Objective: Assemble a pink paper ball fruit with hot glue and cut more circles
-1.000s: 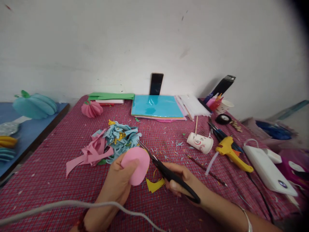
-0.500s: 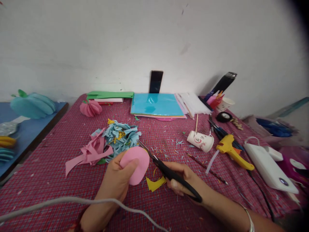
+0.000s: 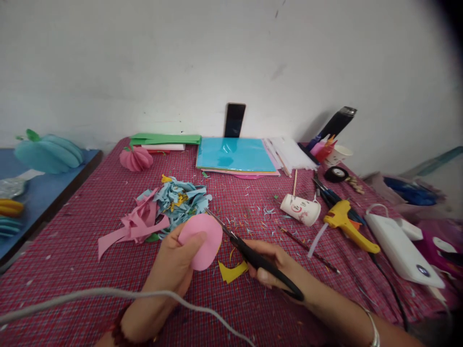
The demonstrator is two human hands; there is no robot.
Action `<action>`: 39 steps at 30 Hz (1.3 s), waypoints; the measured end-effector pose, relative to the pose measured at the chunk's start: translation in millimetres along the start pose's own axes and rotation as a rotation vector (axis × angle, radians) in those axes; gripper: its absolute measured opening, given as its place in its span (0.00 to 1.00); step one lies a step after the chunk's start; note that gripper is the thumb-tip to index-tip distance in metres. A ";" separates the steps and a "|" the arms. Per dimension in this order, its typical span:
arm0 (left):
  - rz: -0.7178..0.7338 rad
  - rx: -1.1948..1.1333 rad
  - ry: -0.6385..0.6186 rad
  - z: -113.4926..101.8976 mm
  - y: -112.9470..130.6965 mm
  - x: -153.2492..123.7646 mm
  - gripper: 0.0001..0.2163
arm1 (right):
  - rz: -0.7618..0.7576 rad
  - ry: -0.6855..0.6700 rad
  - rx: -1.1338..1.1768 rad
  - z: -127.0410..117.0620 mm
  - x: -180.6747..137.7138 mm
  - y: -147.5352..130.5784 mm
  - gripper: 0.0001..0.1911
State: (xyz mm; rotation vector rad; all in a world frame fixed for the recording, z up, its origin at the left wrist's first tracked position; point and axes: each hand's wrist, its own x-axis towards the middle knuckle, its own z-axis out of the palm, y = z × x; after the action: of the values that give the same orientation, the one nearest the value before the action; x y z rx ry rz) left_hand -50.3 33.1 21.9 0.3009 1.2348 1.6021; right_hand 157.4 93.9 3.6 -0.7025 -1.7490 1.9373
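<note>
My left hand (image 3: 177, 260) pinches a pink paper circle (image 3: 208, 243), thumb on top and fingers underneath. A thin yellow edge shows along the circle's right side. In my right hand (image 3: 271, 265) is a pair of scissors (image 3: 253, 255) with black handles. Their blades lie along the circle's upper right edge, the tips pointing up and left. Below the blades a yellow paper scrap (image 3: 231, 272) rests on the cloth. Close to my left hand lies a heap of blue paper scraps (image 3: 181, 200), beside pink paper strips (image 3: 141, 221).
A glue gun (image 3: 347, 226), a tipped paper cup (image 3: 300, 209), a pencil (image 3: 311, 250) and a white power bank (image 3: 401, 250) lie on the right. Blue sheets (image 3: 235, 154) and a phone (image 3: 235, 120) are at the back. A grey cable (image 3: 108, 292) crosses in front.
The pink circle has shifted very slightly up and left with my left hand. The scissors stay at its edge; the whole view has tilted a little.
</note>
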 end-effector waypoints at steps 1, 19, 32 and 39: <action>0.003 -0.003 0.006 -0.9 -0.9 0.5 0.14 | 0.001 -0.003 -0.004 -0.2 -0.5 2.1 0.31; 0.009 -0.001 0.002 0.2 -3.2 2.1 0.12 | 0.057 -0.067 0.201 -1.4 -2.8 20.6 0.34; -0.029 0.026 0.015 0.1 0.0 1.7 0.15 | 0.069 -0.072 0.069 -3.7 -4.5 14.3 0.35; -0.036 0.061 0.011 -2.3 2.2 4.5 0.16 | 0.056 -0.069 0.055 -5.0 -4.1 9.4 0.32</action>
State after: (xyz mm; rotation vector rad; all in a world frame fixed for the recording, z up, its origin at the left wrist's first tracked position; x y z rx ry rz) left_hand -55.1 35.7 21.1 0.3069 1.2921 1.5390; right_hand 163.8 94.2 -5.8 -0.6799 -1.7262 2.0621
